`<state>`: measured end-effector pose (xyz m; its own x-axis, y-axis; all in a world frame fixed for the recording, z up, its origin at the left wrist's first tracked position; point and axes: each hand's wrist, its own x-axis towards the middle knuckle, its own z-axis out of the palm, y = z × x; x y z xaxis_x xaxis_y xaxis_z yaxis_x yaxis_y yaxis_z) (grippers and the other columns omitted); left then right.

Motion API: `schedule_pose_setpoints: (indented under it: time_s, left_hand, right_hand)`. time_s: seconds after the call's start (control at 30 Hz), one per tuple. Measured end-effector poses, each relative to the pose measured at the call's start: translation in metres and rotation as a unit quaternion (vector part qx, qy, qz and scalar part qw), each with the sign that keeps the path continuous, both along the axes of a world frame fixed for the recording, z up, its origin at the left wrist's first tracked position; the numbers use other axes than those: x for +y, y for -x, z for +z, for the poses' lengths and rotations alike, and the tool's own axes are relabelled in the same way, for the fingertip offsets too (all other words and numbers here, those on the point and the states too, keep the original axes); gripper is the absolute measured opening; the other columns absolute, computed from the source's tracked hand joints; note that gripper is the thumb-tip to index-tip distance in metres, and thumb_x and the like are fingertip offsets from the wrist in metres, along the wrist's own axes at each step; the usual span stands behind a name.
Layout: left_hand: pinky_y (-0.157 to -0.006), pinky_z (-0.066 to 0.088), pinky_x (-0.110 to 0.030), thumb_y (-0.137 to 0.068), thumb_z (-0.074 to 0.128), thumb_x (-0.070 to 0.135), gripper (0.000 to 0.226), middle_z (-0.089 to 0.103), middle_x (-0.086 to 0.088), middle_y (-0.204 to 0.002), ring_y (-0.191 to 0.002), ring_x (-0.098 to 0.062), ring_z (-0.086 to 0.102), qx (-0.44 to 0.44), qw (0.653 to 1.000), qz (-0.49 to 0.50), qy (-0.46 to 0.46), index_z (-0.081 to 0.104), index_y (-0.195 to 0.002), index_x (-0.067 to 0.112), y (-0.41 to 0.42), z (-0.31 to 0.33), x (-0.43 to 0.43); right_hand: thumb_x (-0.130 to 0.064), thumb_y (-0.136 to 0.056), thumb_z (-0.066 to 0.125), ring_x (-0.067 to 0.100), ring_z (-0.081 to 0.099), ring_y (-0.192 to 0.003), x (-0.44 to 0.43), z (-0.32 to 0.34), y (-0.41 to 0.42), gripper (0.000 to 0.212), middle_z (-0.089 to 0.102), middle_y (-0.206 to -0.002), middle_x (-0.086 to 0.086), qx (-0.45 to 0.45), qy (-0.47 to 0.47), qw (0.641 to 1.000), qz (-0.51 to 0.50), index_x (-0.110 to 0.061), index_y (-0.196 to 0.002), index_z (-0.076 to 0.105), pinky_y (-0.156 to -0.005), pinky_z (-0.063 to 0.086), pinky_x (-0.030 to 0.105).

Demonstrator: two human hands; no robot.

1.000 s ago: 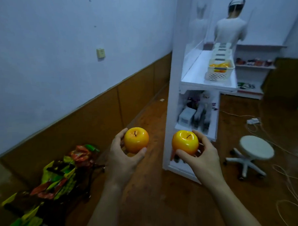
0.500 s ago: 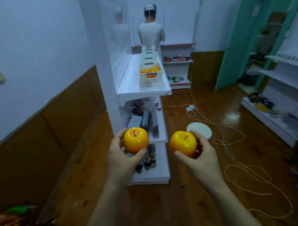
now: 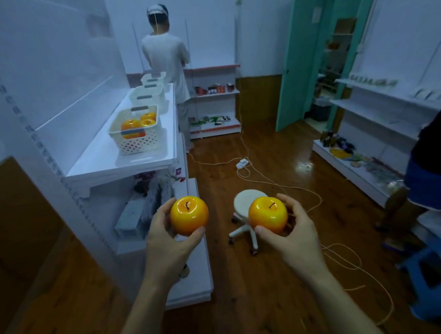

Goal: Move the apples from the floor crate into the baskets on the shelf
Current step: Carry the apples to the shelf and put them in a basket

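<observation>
My left hand [image 3: 167,246] grips one orange-yellow apple [image 3: 189,215] and my right hand [image 3: 295,236] grips a second apple [image 3: 268,214], both held stem-up in front of me. Up and to the left, a white shelf [image 3: 99,161] carries a row of white perforated baskets. The nearest basket [image 3: 136,142] holds several orange apples [image 3: 131,126]. Behind it stand two more baskets [image 3: 147,95] whose contents I cannot see. The floor crate is out of view.
A white rolling stool [image 3: 245,203] stands on the wooden floor under my right hand. Cords [image 3: 277,182] and a power strip [image 3: 242,163] trail across the floor. One person [image 3: 165,58] stands beyond the shelf; another [image 3: 429,174] stands at the right edge by a blue stool [image 3: 430,274].
My view has swung to the right, so the shelf and its baskets have come closer and shifted left. Both hands still hold their apples in the same pose.
</observation>
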<state>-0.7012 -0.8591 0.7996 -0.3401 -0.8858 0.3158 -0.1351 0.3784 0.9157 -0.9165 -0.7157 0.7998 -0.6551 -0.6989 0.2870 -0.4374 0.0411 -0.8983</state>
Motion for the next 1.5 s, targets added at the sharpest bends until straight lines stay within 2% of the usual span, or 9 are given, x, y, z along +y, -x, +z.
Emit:
schedule_pose_setpoints:
  time_s: [0.2, 0.47, 0.6, 0.67, 0.8, 1.03, 1.17, 1.3, 1.5]
  left_hand:
    - [-0.095, 0.057, -0.043, -0.071, 0.090, 0.019, 0.085, 0.053, -0.002, -0.138, -0.120, -0.022, 0.059, 0.000, 1.000, 0.005, 0.001, 0.045, -0.143, 0.028, 0.090, 0.003, -0.029]
    - [-0.094, 0.057, -0.040, -0.059, 0.080, 0.058, 0.094, 0.051, 0.005, -0.139, -0.122, -0.018, 0.057, -0.020, 1.000, 0.011, 0.019, 0.044, -0.143, 0.035, 0.173, 0.013, -0.083]
    - [-0.094, 0.057, -0.041, -0.060, 0.080, 0.057, 0.092, 0.051, 0.007, -0.138, -0.121, -0.017, 0.058, -0.024, 0.999, 0.017, 0.019, 0.044, -0.142, 0.037, 0.207, 0.007, -0.116]
    - [-0.093, 0.057, -0.040, -0.064, 0.085, 0.048, 0.086, 0.052, 0.011, -0.135, -0.119, -0.015, 0.058, -0.024, 0.999, 0.023, 0.020, 0.046, -0.140, 0.039, 0.225, 0.005, -0.136]
    - [-0.083, 0.054, -0.024, -0.072, 0.089, 0.023, 0.076, 0.051, 0.018, -0.129, -0.114, -0.009, 0.058, -0.017, 0.999, 0.027, 0.043, 0.046, -0.128, 0.052, 0.262, 0.005, -0.187]
    - [-0.091, 0.056, -0.031, -0.067, 0.083, 0.047, 0.080, 0.049, 0.013, -0.134, -0.118, -0.012, 0.057, -0.013, 0.998, 0.026, 0.061, 0.040, -0.133, 0.056, 0.312, 0.037, -0.293]
    - [-0.093, 0.057, -0.032, -0.073, 0.088, 0.036, 0.082, 0.051, 0.011, -0.133, -0.117, -0.005, 0.057, -0.019, 0.996, 0.047, 0.080, 0.043, -0.140, 0.040, 0.309, 0.071, -0.340]
    - [-0.089, 0.054, -0.020, -0.067, 0.083, 0.045, 0.081, 0.051, 0.012, -0.134, -0.117, -0.003, 0.057, -0.030, 0.986, 0.121, 0.109, 0.044, -0.138, 0.041, 0.279, 0.111, -0.372]
    - [-0.092, 0.054, -0.026, -0.067, 0.085, 0.041, 0.080, 0.055, 0.009, -0.133, -0.115, -0.011, 0.060, -0.056, 0.959, 0.246, 0.130, 0.048, -0.138, 0.035, 0.220, 0.155, -0.402]
  right_hand:
    - [-0.040, -0.068, 0.090, 0.008, 0.056, -0.113, -0.033, 0.014, 0.105, 0.083, 0.049, -0.134, -0.016, 0.009, -0.005, 1.000, 0.018, -0.047, -0.137, 0.044, -0.080, 0.057, 0.025]
    - [-0.056, -0.061, 0.084, 0.014, 0.055, -0.117, -0.085, 0.015, 0.201, 0.082, 0.049, -0.132, -0.020, 0.017, -0.014, 0.999, 0.024, -0.055, -0.132, 0.043, -0.089, 0.058, 0.041]
    - [-0.055, -0.060, 0.081, 0.013, 0.058, -0.112, -0.123, 0.014, 0.230, 0.081, 0.050, -0.129, -0.019, 0.019, -0.014, 0.999, 0.033, -0.055, -0.131, 0.042, -0.086, 0.059, 0.039]
    - [-0.045, -0.065, 0.085, 0.013, 0.059, -0.109, -0.146, 0.015, 0.244, 0.077, 0.051, -0.127, -0.019, 0.016, -0.016, 0.999, 0.039, -0.053, -0.130, 0.043, -0.084, 0.059, 0.037]
    - [-0.031, -0.072, 0.089, 0.011, 0.059, -0.107, -0.201, 0.018, 0.274, 0.077, 0.051, -0.127, -0.015, 0.023, -0.018, 0.999, 0.040, -0.047, -0.132, 0.044, -0.082, 0.058, 0.032]
    - [-0.032, -0.071, 0.088, 0.007, 0.058, -0.104, -0.308, 0.055, 0.327, 0.075, 0.049, -0.126, -0.022, 0.061, -0.020, 0.995, 0.078, -0.047, -0.130, 0.044, -0.075, 0.054, 0.021]
    - [-0.031, -0.071, 0.089, 0.004, 0.058, -0.104, -0.376, 0.083, 0.337, 0.076, 0.049, -0.124, -0.023, 0.090, -0.007, 0.987, 0.131, -0.044, -0.132, 0.045, -0.075, 0.053, 0.020]
    - [-0.034, -0.069, 0.089, 0.002, 0.058, -0.104, -0.453, 0.105, 0.317, 0.079, 0.045, -0.122, -0.031, 0.112, 0.012, 0.970, 0.215, -0.044, -0.133, 0.045, -0.075, 0.053, 0.019]
    - [-0.029, -0.068, 0.092, 0.005, 0.062, -0.103, -0.555, 0.128, 0.265, 0.075, 0.058, -0.123, -0.013, 0.086, 0.062, 0.924, 0.367, -0.036, -0.131, 0.051, -0.080, 0.058, 0.027]
